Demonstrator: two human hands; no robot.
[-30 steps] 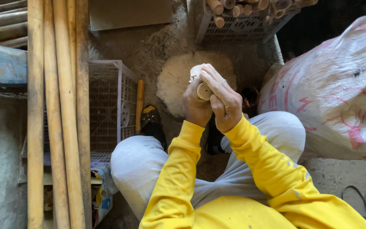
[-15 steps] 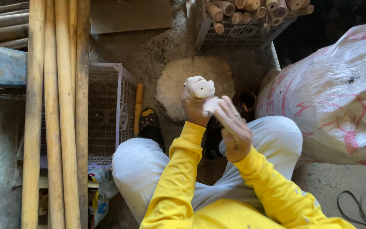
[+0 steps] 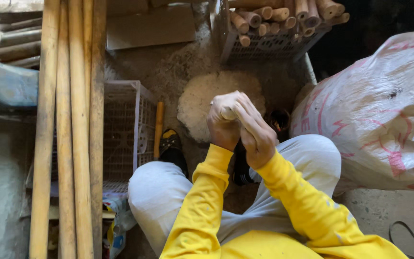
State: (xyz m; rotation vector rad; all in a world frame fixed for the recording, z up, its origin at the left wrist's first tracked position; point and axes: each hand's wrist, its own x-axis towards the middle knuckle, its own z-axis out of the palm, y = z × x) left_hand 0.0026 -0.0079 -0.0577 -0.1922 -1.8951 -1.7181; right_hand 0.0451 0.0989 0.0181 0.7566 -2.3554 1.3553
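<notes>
My left hand (image 3: 222,121) is clenched around a short pale wooden piece (image 3: 228,113), of which only the end shows between my fingers. My right hand (image 3: 254,132) lies against it from the right, fingers stretched over the same piece and over my left fist. Both hands are raised in front of me above my knees, over a round heap of pale sawdust (image 3: 200,103) on the floor. I wear yellow sleeves and light grey trousers.
Long wooden poles (image 3: 68,144) stand at the left. A white plastic crate (image 3: 120,134) sits beside them, with an orange-handled tool (image 3: 158,127) next to it. A crate of short wooden dowels (image 3: 283,19) is at the top. A large white printed sack (image 3: 379,110) fills the right.
My right hand slid down and away from the wooden piece, then came back up against my left fist. The view has shifted slightly.
</notes>
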